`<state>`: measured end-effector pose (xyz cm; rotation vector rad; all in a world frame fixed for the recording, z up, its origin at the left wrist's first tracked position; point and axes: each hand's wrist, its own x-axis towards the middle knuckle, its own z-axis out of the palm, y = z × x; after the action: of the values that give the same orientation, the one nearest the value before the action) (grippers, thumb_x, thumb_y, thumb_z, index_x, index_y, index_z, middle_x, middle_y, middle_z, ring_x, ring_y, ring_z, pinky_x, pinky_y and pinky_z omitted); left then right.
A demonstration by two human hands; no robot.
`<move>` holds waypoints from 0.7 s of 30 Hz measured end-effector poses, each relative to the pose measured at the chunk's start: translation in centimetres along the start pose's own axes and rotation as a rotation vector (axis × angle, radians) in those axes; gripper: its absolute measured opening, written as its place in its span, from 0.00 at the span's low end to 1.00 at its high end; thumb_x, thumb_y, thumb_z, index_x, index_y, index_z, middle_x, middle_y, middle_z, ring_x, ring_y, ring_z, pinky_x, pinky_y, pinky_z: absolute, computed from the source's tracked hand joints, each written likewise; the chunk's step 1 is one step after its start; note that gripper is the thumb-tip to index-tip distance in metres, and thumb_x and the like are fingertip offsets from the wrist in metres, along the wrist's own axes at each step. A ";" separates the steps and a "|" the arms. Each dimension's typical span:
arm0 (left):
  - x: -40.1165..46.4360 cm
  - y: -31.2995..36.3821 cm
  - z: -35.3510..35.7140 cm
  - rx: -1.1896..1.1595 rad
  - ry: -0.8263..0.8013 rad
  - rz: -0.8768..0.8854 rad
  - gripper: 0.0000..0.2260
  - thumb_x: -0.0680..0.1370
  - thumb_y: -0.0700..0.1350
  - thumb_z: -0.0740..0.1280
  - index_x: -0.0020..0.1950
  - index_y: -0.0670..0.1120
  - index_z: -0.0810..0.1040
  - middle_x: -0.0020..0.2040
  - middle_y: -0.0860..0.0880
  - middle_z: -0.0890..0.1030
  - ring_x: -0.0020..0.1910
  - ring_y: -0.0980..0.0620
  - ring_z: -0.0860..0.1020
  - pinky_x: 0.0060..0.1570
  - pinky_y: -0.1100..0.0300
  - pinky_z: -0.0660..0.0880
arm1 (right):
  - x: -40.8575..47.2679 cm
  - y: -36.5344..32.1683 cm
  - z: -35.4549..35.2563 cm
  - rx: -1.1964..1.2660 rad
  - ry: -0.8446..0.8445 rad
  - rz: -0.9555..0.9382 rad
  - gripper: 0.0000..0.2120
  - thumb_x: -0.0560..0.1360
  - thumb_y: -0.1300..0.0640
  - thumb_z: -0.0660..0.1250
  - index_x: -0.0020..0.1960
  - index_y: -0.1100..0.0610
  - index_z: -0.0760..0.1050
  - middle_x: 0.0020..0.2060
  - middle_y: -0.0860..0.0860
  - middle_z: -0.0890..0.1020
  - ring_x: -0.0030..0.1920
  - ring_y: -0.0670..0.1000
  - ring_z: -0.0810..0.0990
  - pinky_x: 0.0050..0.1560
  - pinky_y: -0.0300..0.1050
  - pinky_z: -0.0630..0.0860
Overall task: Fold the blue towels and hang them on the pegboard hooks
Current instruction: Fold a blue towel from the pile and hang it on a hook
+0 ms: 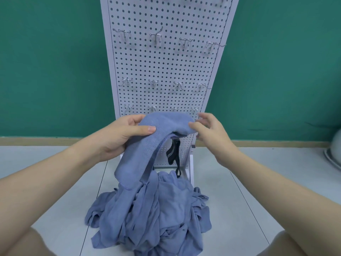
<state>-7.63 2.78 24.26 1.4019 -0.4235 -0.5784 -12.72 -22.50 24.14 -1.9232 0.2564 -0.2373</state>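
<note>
A folded blue towel (pixel 145 150) hangs in the air in front of the white pegboard (pixel 166 67). My left hand (pixel 120 135) grips its left top edge, thumb on top. My right hand (pixel 208 130) pinches the towel's right top end with thumb and forefinger, the other fingers spread. A black loop strap (pixel 172 154) dangles under the towel. Below, a pile of crumpled blue towels (pixel 153 215) lies on the floor. Rows of metal hooks (pixel 156 36) stick out of the pegboard, all bare.
The pegboard stands on a white frame (pixel 191 169) against a green wall (pixel 55 71). The floor is light tile (pixel 258 182). A white rounded object (pixel 335 150) sits at the right edge. My knees show at both bottom corners.
</note>
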 end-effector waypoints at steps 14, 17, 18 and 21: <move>0.0 0.2 1.1 -0.006 -0.056 0.039 0.17 0.75 0.45 0.70 0.62 0.41 0.81 0.53 0.41 0.85 0.47 0.47 0.84 0.47 0.59 0.82 | -2.5 -1.0 4.8 -0.440 -0.089 -0.615 0.36 0.72 0.61 0.64 0.80 0.51 0.64 0.73 0.48 0.73 0.72 0.49 0.71 0.72 0.49 0.69; 0.0 0.4 1.0 0.002 -0.012 0.065 0.21 0.75 0.46 0.70 0.65 0.38 0.79 0.55 0.41 0.85 0.49 0.47 0.84 0.49 0.59 0.82 | -2.7 -1.5 5.2 -0.402 -0.043 -0.582 0.35 0.71 0.60 0.60 0.79 0.51 0.67 0.71 0.49 0.76 0.69 0.49 0.74 0.68 0.47 0.72; 0.0 0.4 0.8 0.007 -0.007 0.080 0.21 0.75 0.46 0.71 0.66 0.38 0.79 0.56 0.40 0.85 0.50 0.47 0.84 0.49 0.58 0.82 | -2.7 -1.6 5.4 -0.383 -0.029 -0.580 0.34 0.72 0.59 0.60 0.79 0.51 0.67 0.71 0.49 0.77 0.68 0.50 0.76 0.67 0.50 0.74; -0.2 0.6 0.7 0.038 0.029 0.108 0.18 0.77 0.45 0.73 0.65 0.39 0.79 0.54 0.41 0.85 0.49 0.47 0.84 0.48 0.58 0.82 | -2.9 -1.7 6.0 -0.310 0.019 -0.560 0.33 0.71 0.58 0.60 0.76 0.53 0.71 0.64 0.51 0.82 0.59 0.53 0.81 0.61 0.54 0.78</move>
<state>-8.14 2.42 24.92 1.4126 -0.4854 -0.4638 -13.64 -15.76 23.51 -2.2705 -0.2571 -0.6151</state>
